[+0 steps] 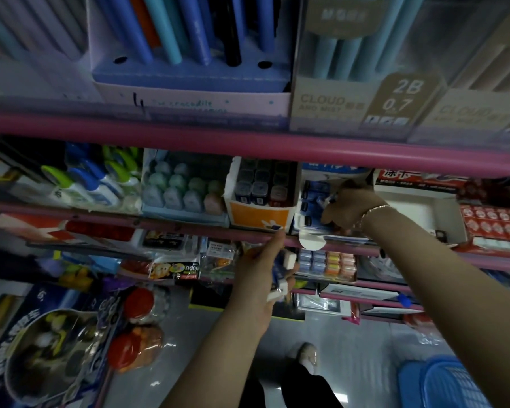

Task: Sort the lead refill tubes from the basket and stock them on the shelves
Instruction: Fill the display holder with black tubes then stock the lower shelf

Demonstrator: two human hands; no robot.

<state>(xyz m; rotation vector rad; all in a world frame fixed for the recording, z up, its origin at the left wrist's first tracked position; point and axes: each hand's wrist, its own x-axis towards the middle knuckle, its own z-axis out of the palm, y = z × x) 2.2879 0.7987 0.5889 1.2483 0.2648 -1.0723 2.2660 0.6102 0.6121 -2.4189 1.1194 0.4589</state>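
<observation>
Below the pink shelf rail (pixel 248 148), left hand (pixel 265 260) raised, fingers curled around several lead refill tubes (pixel 278 285). Further right, right hand (pixel 348 207) reaching into a blue display box (pixel 312 201), pinching one tube (pixel 331 198). Blue basket (pixel 442 384) on floor, lower right.

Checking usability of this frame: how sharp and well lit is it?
Head view: dim overall, motion-smeared, worst at the pen boxes up top; wide-angle bending curves the pink shelf rails; right hand and left hand soft-edged; glare patches on the floor.
</observation>
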